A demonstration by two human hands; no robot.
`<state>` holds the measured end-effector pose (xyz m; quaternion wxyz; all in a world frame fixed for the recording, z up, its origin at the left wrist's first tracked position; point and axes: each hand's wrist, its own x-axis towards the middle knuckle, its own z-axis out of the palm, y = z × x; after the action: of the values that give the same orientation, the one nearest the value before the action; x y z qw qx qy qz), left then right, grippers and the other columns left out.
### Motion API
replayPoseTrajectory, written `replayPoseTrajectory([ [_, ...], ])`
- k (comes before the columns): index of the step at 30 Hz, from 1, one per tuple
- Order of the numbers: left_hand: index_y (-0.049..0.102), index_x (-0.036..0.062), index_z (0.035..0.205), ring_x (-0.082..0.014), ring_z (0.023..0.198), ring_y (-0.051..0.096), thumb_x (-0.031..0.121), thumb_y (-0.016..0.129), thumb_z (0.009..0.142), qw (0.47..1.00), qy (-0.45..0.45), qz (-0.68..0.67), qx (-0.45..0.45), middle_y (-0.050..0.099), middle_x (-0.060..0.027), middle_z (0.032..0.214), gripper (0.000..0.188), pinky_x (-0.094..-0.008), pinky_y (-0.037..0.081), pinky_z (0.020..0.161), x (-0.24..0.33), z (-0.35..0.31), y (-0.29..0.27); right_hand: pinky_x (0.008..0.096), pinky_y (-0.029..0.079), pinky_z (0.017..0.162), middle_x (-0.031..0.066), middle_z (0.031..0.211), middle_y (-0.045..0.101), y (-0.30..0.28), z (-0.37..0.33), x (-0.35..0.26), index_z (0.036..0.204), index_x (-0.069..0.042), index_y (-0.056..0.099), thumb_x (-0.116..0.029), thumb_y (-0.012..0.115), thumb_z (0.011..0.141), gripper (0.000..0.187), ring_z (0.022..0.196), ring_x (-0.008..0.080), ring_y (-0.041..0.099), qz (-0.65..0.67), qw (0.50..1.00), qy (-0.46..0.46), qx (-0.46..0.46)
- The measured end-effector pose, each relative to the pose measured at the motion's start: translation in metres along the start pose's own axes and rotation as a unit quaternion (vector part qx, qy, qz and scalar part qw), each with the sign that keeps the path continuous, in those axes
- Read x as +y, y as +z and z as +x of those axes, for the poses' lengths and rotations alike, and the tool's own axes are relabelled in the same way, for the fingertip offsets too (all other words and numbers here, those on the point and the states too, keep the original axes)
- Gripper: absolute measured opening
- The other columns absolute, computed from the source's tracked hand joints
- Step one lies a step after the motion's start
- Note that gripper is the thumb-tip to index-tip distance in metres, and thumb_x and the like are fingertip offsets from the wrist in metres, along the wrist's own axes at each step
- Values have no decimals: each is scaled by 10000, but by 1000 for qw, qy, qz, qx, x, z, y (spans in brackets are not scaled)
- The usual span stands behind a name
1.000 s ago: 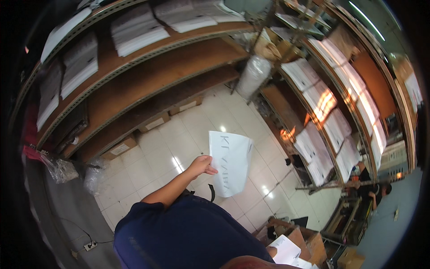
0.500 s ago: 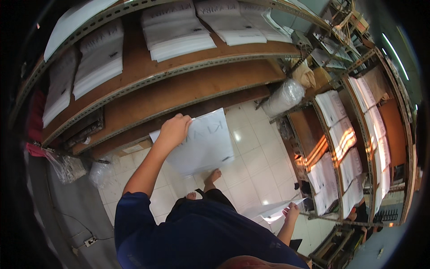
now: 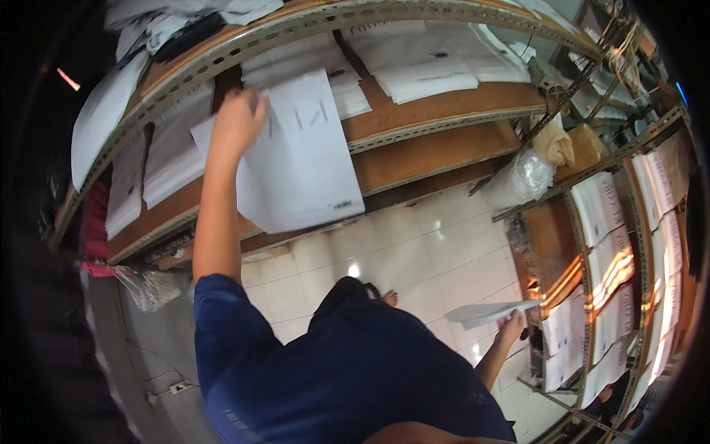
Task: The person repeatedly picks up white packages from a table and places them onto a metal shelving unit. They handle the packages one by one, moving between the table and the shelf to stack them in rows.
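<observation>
My left hand [image 3: 240, 122] is raised at the upper shelf in front of me, its fingers closed on the top edge of a large white printed sheet [image 3: 299, 166]. The sheet hangs down in front of the shelf edge and partly hides the stack behind it. Low on the right, my right hand [image 3: 512, 325] grips one end of another white sheet [image 3: 484, 314], which juts out leftward, seen nearly edge-on. Beside the left hand on the shelf lie stacks of similar white sheets [image 3: 181, 148], with a further stack [image 3: 421, 63] to the right.
Below the upper shelf runs a bare brown board [image 3: 436, 155]. A second metal rack [image 3: 584, 288] with several white stacks stands to the right. Between the racks sits a roll in clear plastic [image 3: 521, 177]. Clear plastic bags [image 3: 148, 288] hang at the left. The floor [image 3: 421, 255] is pale tile.
My left hand has lifted its sheet from over the floor up to the stacks on the shelf. The right hand still holds its sheet, and the view has shifted.
</observation>
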<state>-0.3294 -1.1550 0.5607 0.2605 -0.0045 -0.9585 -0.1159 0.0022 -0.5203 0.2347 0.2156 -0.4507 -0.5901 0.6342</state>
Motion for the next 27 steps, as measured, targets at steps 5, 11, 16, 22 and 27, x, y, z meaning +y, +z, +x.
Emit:
replayPoseTrajectory([
  [5,644,56,1116,-382,1149,522,410,530,882,994,83,60,27,600,-178,1191,439,-419,388,989,-50,129,87,238,443,510,21,862,547,44,28,-18,959,-101,523,-305,582,918,217,671,113,527,43,998,2,45],
  [11,626,66,1148,-362,1189,494,378,519,890,982,59,165,-68,586,-147,1225,419,-420,358,1017,-108,261,176,260,459,590,12,971,596,104,34,-13,1065,-80,557,-276,591,913,250,772,143,578,114,991,-1,73],
  [16,608,76,1172,-349,1211,473,342,505,899,980,47,129,-141,572,-144,1245,395,-420,343,1030,-140,333,209,210,434,560,31,889,607,151,12,-32,1035,-43,553,-283,603,915,273,721,103,579,103,990,-22,90],
  [22,587,88,1201,-335,1236,447,298,488,910,980,26,68,-186,554,-139,1268,372,-421,325,1046,-168,399,230,222,446,580,19,898,595,189,-15,-25,1054,-33,567,-270,605,917,276,745,118,584,136,976,-7,171],
  [27,570,97,1225,-322,1258,426,261,475,920,977,12,19,-211,539,-136,1288,360,-421,309,1059,-173,438,243,236,461,612,46,967,611,210,-39,-22,1086,-7,563,-265,599,921,309,785,130,593,139,971,9,195],
])
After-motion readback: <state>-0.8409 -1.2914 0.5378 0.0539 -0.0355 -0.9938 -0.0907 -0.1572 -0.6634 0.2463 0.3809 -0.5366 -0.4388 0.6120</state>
